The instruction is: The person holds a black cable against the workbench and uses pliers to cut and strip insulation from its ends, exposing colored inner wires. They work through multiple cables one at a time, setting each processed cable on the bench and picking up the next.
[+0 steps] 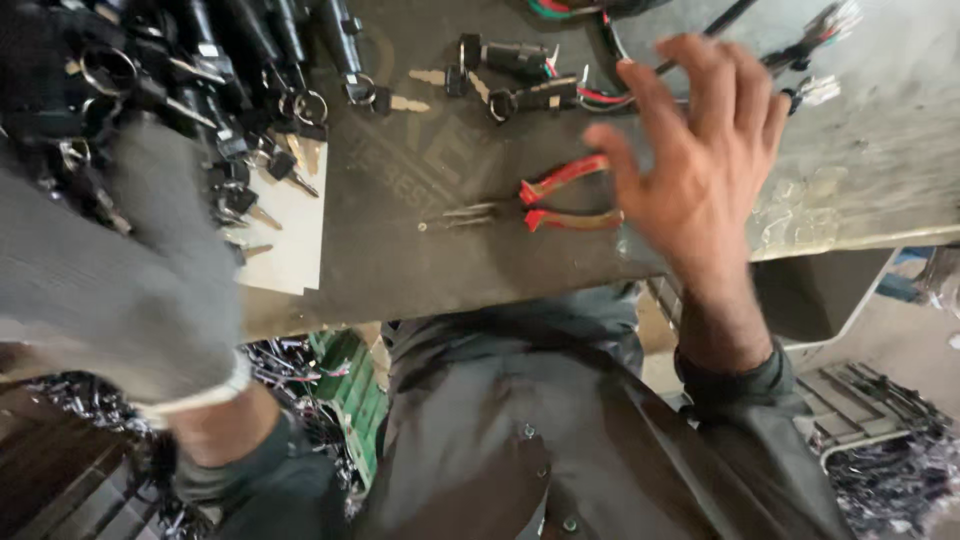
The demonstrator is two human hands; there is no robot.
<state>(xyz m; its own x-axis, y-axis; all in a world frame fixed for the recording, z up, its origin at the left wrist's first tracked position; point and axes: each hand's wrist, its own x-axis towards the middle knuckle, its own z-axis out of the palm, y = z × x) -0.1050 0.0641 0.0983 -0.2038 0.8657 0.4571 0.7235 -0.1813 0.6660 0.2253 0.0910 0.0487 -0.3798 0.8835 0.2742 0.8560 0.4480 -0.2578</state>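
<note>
The bare hand on the person's right hovers over the bench with fingers spread wide and nothing in its grasp, thumb tip close to the red handles of the pliers. The pliers lie at about nine o'clock from the palm, just beside it, long axis running three to nine o'clock, handles toward the hand and the thin nose pointing away. This hand is far nearer to them than the other. The left hand, in a grey glove, sits well apart at nine o'clock over a heap of keys and lock cylinders; its grip I cannot tell. At twelve o'clock lie wired key switches on the grey table
</note>
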